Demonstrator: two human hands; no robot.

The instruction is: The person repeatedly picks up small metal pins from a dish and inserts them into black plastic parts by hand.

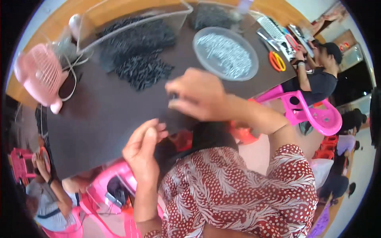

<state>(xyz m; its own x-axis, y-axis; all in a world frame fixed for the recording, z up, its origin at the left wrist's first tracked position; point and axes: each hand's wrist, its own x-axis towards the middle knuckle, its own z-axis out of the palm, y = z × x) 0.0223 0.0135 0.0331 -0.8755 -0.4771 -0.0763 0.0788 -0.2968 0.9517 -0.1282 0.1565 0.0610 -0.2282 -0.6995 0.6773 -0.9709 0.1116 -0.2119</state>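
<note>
Over the dark tabletop (103, 127), my right hand (202, 95) is closed, somewhat blurred. A small black piece (173, 96) shows between its thumb and fingers. Nearer the table's front edge is my left hand (143, 144), its thumb and fingers drawn together. Whatever they pinch, if anything, cannot be made out. Beyond my hands lies a loose pile of small black pieces (145, 71), spilling from a larger heap in a clear bin (131, 23). To the right of that pile, a translucent round bowl (197, 53) holds many small silvery metal parts (226, 55).
A pink fan (41, 75) with a white cord stands at the left. At the far right are orange-handled scissors (276, 61) and a white keyboard (272, 29). One person (317, 75) sits to the right, another (51, 202) to the left, near pink plastic chairs (313, 113).
</note>
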